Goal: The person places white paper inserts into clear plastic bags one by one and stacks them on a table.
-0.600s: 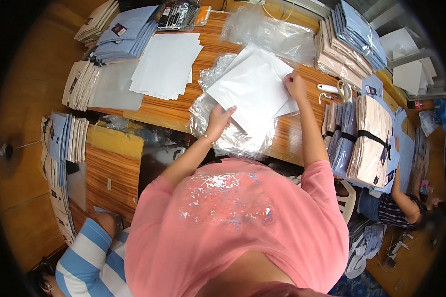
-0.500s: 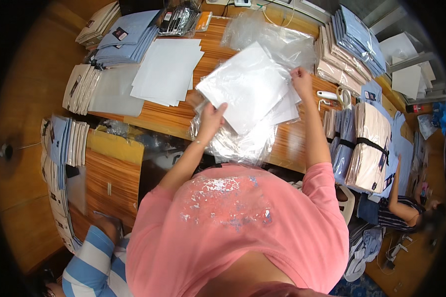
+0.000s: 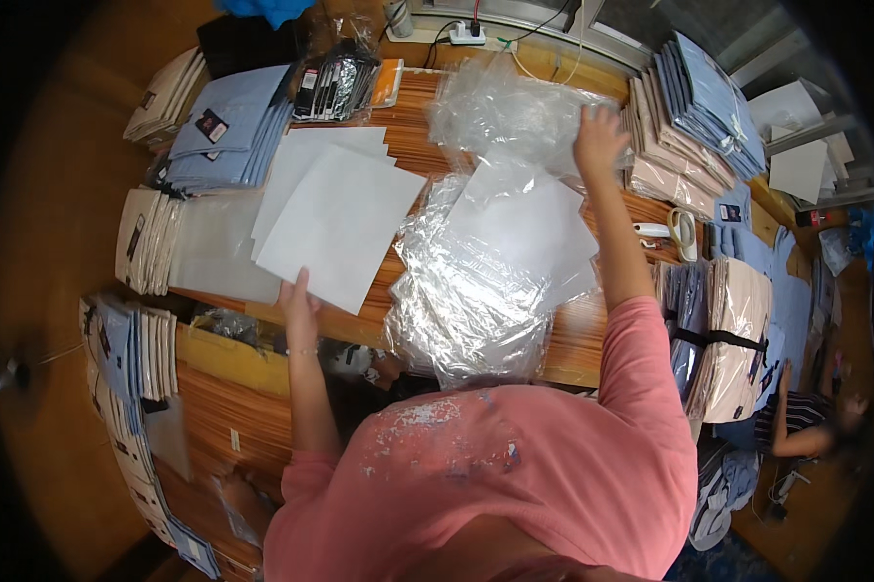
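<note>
My left hand (image 3: 299, 303) grips a white sheet (image 3: 342, 228) by its near edge, thumb on top. That sheet overlaps a fanned stack of white sheets (image 3: 306, 155) on the wooden table (image 3: 413, 102). My right hand (image 3: 600, 144) reaches far forward with its fingers spread, at the right end of some loose clear plastic bags (image 3: 505, 112). Whether it touches them I cannot tell. Between my arms lies a heap of shiny clear bags (image 3: 466, 310), with white sheets (image 3: 524, 218) in or under the plastic on its far side.
Folded blue shirts (image 3: 228, 126) and beige ones (image 3: 146, 242) stand at the left. More shirt stacks (image 3: 713, 107) and a strapped bundle (image 3: 733, 339) line the right, near white-handled scissors (image 3: 682, 233). A power strip (image 3: 466, 34) sits at the back. Another person (image 3: 801, 422) is at the far right.
My left hand has carried the white sheet leftward from the bag heap to the paper stack. My right hand has left the heap, moved forward and spread its fingers. The view has shifted slightly.
</note>
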`<state>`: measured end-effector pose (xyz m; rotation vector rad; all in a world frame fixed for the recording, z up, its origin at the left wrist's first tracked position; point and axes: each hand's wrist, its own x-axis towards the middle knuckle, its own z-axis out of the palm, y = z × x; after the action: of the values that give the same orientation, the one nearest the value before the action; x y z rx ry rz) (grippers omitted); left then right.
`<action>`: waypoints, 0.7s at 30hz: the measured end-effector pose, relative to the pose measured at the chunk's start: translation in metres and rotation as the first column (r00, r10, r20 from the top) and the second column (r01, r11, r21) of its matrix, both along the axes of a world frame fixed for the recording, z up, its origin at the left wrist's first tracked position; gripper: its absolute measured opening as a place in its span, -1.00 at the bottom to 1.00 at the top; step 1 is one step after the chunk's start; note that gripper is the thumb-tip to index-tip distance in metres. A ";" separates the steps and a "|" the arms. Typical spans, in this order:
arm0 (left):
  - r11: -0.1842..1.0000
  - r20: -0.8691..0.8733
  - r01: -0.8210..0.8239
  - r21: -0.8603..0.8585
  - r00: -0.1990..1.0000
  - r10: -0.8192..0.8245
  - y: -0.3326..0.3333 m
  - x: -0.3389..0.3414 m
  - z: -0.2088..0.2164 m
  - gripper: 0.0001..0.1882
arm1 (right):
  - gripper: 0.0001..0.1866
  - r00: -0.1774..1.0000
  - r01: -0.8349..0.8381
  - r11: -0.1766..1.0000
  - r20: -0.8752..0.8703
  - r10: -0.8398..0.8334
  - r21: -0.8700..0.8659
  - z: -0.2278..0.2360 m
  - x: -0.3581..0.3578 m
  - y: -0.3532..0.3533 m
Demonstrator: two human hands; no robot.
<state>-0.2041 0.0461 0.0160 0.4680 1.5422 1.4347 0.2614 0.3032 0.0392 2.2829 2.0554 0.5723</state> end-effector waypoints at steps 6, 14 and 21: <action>0.993 0.173 -0.119 -0.023 0.977 0.121 0.006 0.000 -0.016 -0.79 | -0.32 0.909 0.160 0.884 -0.285 -0.306 -0.440 -0.056 -0.043 0.036; 0.978 0.118 -0.207 0.015 0.972 0.204 0.000 0.027 -0.008 -0.39 | -0.41 0.871 0.062 0.990 -0.477 -0.116 -0.127 -0.061 -0.011 0.093; 0.858 -0.563 0.447 0.252 0.789 -0.246 0.000 0.112 0.012 -0.64 | -0.58 0.696 -0.360 0.931 -0.647 0.312 0.061 -0.049 -0.082 -0.155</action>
<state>-0.0922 0.0457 0.0283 1.4030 1.4615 1.3595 0.1795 0.1483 -0.0100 2.2721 2.7639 -0.3874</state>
